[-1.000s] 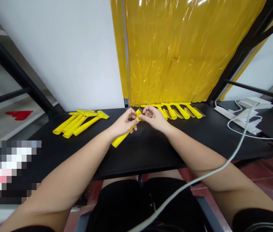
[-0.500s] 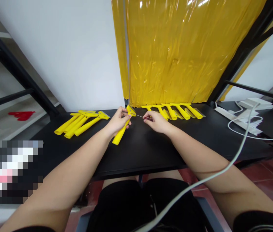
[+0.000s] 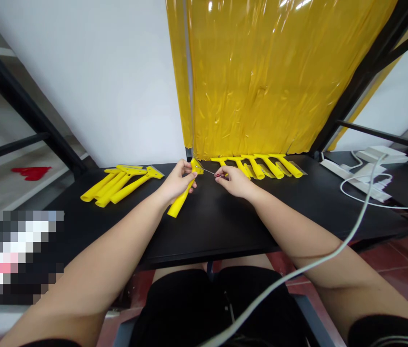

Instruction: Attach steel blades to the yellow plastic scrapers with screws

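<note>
Yellow scraper over the black surface, screwdriver reaching its head.
The left hand's fingers are closed round the scraper; the right hand's pinch the screwdriver. Bracing the scraper firmly and keeping the screwdriver straight should limit slips.

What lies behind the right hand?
The left end of a row of yellow scrapers on the black table. The right hand hides part of the leftmost handle.

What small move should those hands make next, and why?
I'd suggest the right hand gently twist the thin-shafted tool, since its tip appears to meet the yellow scraper that the left hand grips.
</note>
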Demonstrator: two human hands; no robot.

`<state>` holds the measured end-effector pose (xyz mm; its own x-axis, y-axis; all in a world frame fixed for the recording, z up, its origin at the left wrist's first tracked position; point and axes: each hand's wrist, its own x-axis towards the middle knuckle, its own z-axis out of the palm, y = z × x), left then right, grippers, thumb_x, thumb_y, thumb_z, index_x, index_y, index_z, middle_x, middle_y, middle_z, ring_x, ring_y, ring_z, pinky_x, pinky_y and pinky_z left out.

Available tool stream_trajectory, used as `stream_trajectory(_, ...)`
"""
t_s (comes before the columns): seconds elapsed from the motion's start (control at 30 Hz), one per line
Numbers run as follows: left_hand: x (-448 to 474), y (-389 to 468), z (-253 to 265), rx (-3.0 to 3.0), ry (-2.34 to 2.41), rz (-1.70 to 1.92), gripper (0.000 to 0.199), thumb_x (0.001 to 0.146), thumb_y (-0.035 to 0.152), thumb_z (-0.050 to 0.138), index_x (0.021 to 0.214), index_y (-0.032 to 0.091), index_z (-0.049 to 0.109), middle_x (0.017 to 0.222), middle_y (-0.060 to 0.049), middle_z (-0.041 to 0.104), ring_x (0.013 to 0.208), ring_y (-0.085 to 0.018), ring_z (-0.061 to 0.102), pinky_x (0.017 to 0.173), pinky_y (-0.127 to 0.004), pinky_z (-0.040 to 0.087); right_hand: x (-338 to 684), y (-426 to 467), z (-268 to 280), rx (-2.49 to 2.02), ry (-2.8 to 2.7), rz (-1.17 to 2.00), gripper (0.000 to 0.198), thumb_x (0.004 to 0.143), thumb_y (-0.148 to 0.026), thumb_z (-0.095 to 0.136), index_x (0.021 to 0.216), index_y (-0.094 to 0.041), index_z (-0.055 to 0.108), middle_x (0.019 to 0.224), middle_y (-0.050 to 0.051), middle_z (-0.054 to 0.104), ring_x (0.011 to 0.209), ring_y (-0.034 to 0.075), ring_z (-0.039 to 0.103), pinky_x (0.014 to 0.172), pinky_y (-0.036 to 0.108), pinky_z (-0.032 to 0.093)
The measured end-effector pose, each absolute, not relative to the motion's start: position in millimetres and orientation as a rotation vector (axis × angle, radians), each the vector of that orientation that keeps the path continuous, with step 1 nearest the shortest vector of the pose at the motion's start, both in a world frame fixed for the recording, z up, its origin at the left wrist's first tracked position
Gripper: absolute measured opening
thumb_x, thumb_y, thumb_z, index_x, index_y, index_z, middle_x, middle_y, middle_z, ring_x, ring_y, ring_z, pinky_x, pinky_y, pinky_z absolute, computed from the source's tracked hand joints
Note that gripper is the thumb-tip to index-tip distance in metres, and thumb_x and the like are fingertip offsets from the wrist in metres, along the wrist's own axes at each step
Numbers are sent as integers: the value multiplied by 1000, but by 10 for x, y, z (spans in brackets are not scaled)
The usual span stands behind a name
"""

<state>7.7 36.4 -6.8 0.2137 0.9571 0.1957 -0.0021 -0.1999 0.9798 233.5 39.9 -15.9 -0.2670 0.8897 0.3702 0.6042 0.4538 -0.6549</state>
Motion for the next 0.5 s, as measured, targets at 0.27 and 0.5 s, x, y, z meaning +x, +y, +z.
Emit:
stream_trajectory(0.27, 34, 425, -121, 1638, 1061, 1182, 27, 90, 26, 68, 101, 23, 43, 105, -2, 58, 54, -6, 62, 42, -18, 46, 2347, 405, -143, -1257, -1873, 680, 8, 88, -21, 69, 91, -17, 75, 85, 5, 71, 68, 15, 61, 68, 30, 49)
stream_trajectory(0.5, 9, 411, -94, 1943, 1212, 1157, 18, 93, 30, 59, 101, 23, 44, 121, -5, 59, 53, -6, 61, 40, -19, 44, 2320, 394, -146, -1139, -1429, 1183, 16, 99, -38, 59, 99, -23, 53, 56, -10, 40, 44, 9, 37, 44, 21, 28)
